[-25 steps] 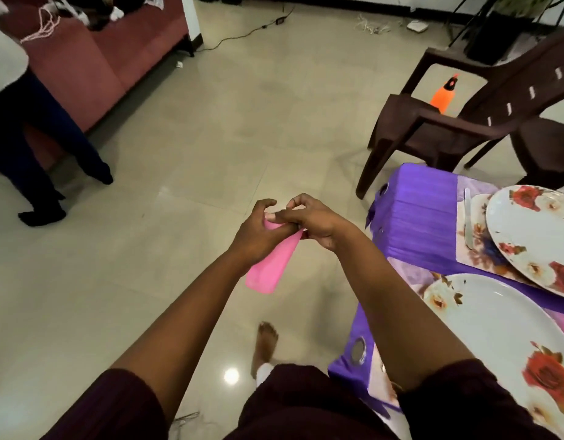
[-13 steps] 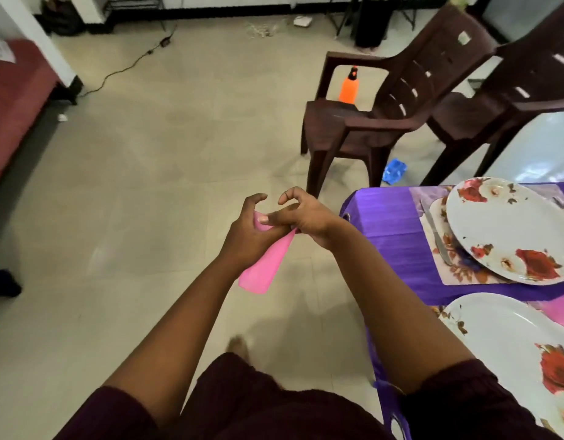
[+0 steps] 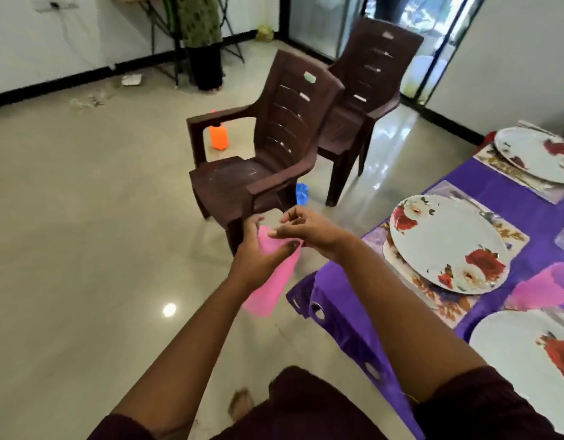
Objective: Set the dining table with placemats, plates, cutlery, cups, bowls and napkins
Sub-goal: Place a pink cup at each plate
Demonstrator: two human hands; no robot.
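Pale floor tiles [image 3: 84,249] spread under me, with two brown chairs [image 3: 268,154] ahead and the table [image 3: 353,312] in its purple cloth off to my right. I hold a folded pink napkin [image 3: 274,281] out over the floor, clear of the table, near its corner. Its long axis hangs down and slightly left from my hands, the top end caught between them and the free end dangling below.

My left hand [image 3: 258,258] grips the upper part, fingers curled round it from the left with the thumb across the front. My right hand [image 3: 309,230] pinches the top edge from the right, fingertips closed on the fold. Both are clamped on the napkin; neither is free.

Everything I need lies to my right. The nearest plate [image 3: 445,246] sits on its placemat [image 3: 433,293], with another pink napkin [image 3: 550,287] laid just beyond it and a second plate [image 3: 521,350] nearer me. A third plate [image 3: 534,154] sits farther up the table. My right hand is the nearer one, so I judge the napkin should travel rightward and go down beside a plate lacking one.
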